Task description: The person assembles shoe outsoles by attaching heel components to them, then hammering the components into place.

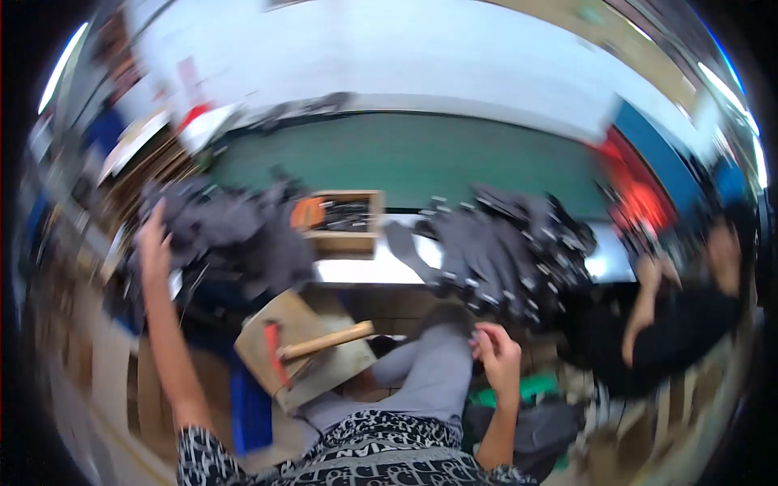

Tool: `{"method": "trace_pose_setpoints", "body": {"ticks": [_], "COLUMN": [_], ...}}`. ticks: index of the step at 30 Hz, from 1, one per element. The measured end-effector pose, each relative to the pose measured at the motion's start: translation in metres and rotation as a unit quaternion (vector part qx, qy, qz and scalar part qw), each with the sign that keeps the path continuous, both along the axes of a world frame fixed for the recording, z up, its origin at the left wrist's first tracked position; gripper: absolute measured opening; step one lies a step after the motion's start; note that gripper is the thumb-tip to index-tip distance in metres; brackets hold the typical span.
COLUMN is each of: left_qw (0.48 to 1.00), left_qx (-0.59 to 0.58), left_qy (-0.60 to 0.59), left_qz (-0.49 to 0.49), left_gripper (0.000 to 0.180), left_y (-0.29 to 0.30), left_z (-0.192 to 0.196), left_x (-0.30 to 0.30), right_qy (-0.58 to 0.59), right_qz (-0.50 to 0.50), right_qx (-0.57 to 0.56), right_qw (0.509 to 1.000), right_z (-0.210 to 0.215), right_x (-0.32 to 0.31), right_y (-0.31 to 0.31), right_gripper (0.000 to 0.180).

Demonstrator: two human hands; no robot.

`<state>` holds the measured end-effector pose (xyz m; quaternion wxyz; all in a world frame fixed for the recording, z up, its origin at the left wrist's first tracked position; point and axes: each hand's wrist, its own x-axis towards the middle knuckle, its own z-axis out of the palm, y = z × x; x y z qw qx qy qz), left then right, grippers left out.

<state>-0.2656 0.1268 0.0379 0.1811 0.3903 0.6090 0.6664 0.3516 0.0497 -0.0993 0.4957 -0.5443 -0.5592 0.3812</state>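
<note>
The picture is blurred by motion. My left hand reaches up and out to the left pile of dark grey fabric pieces and touches its edge. My right hand hovers over my right knee with fingers curled; something small may be pinched in them, but the blur hides it. A wooden block rests on my lap with a wooden-handled hammer and a red-handled tool lying on it.
A small wooden box of dark parts stands on the white table. A second heap of grey strapped pieces lies to the right. Another person in black sits at far right. A blue crate stands by my left leg.
</note>
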Motion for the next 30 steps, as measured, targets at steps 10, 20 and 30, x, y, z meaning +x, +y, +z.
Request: {"method": "trace_pose_setpoints", "body": {"ticks": [10,20,30], "left_qw": [0.881,0.898,0.961], "left_qx": [-0.158,0.016,0.155], "left_qy": [0.011,0.341,0.188], "left_qz": [-0.445,-0.277,-0.132], "left_gripper": [0.044,0.093,0.053], "left_y": [-0.057,-0.079,-0.197], "left_z": [-0.038,-0.028,-0.029], "left_x": [0.265,0.331,0.248], "right_qy": [-0.531,-0.027,-0.375], "right_qz": [-0.278,0.099,0.341], "right_qx": [0.172,0.281,0.368], "right_qw": [0.782,0.954,0.78], "right_z": [0.057,0.148,0.03], "right_x": [0.122,-0.095,-0.223], "right_y": [0.152,0.109,0.039], "right_gripper": [0.039,0.029,0.057]}}
